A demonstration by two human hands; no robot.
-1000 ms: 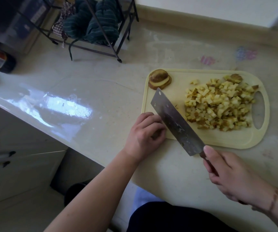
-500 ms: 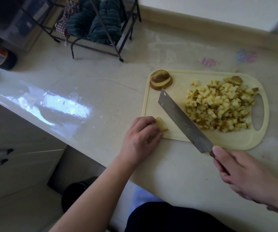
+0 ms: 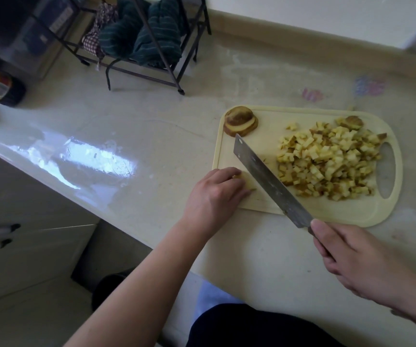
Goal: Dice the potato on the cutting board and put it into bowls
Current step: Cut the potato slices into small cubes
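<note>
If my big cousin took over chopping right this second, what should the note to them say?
Left hand: fingers curled over a small potato piece at the near left corner of the cutting board, holding it down.
Right hand: grips the handle of the knife, blade slanted over the board just right of that piece.
Done: a big pile of diced potato sits on the right half of the board.
Left: dice the held piece, then the stack of potato slices at the far left corner. No bowls in view, so nothing is moved into them yet.
</note>
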